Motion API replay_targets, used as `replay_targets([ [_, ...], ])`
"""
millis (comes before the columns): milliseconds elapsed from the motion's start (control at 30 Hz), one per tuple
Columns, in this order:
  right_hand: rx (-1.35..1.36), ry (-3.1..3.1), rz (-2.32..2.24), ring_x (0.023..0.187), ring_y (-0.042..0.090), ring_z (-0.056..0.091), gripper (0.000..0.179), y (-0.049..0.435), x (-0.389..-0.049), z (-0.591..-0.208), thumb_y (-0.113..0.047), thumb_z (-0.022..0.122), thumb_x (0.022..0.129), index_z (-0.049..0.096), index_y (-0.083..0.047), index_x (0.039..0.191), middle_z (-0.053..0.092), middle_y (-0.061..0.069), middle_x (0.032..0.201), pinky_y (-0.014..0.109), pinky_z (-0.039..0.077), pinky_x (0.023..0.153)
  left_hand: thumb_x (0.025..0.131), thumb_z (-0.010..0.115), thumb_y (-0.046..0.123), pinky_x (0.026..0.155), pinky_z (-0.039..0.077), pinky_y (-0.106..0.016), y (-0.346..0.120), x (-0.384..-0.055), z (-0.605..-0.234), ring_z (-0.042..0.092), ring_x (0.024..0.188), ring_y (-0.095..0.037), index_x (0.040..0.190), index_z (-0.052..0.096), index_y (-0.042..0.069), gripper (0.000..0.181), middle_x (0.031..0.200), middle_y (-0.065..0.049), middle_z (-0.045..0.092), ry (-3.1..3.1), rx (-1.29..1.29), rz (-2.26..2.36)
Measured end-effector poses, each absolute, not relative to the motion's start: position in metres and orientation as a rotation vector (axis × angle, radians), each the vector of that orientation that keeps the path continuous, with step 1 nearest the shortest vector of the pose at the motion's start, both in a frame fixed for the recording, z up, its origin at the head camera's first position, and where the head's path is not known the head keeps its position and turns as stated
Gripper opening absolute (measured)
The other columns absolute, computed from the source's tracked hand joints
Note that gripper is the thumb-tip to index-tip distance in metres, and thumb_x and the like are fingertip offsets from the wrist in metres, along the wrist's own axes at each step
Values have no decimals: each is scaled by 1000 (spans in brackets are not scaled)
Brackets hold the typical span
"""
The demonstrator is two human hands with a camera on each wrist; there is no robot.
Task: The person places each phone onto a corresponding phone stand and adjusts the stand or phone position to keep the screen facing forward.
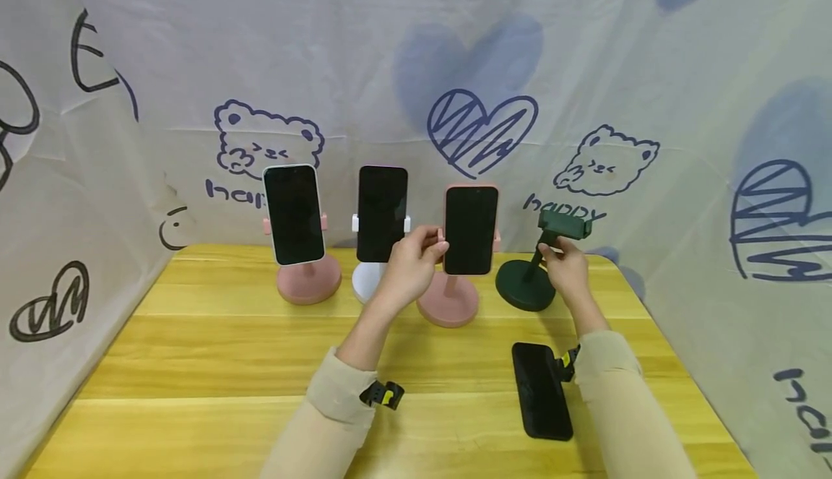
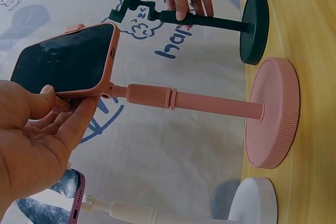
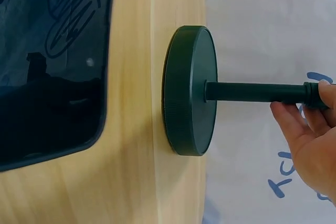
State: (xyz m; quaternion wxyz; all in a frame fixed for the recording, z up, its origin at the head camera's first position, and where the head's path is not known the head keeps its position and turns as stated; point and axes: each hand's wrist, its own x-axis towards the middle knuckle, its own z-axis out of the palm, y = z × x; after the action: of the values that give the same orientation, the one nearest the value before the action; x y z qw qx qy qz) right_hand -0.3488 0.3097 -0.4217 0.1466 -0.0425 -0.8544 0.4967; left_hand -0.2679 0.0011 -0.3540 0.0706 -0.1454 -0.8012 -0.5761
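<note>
My left hand (image 1: pixel 413 262) pinches the side of the clamp on a pink phone stand (image 2: pixel 218 103), which holds a phone in a pink case (image 1: pixel 471 230) upright. In the left wrist view the thumb lies at that phone's edge, with the fingers behind it. On the right, my right hand (image 1: pixel 569 271) grips the upper pole of a dark green phone stand (image 1: pixel 525 285). The green clamp (image 1: pixel 567 224) at its top carries no phone. Flat on the table in front of the green stand lies a black phone (image 1: pixel 542 391), partly beside the right wrist's camera strap.
To the left, a second pink stand (image 1: pixel 308 280) bears a white-edged phone (image 1: pixel 294 213). Between the pink stands, a white stand (image 1: pixel 362 282) bears another phone (image 1: pixel 382 213). The wooden table (image 1: pixel 214 363) ends at a printed cloth backdrop (image 1: pixel 364 45).
</note>
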Motion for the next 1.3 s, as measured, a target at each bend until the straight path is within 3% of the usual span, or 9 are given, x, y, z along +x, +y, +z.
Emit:
replay_targets([
  [933,-25,-2436,1436,120,43,66,34,295,-306,-431,-16,62,106,61,10,128,63,31,130,42,57,95,108,58,17,99,58,-40,1,-268,-356,70,108,-28,136,59,0,33,127,-17,68,-2400,-428,-1752],
  [1300,6,-2474,1410,120,45,65,35,293,-293,-431,-18,61,107,60,7,131,62,31,131,48,56,97,107,61,18,103,56,-41,3,-266,-357,66,116,-27,140,59,2,37,127,-14,68,-2377,-411,-1713],
])
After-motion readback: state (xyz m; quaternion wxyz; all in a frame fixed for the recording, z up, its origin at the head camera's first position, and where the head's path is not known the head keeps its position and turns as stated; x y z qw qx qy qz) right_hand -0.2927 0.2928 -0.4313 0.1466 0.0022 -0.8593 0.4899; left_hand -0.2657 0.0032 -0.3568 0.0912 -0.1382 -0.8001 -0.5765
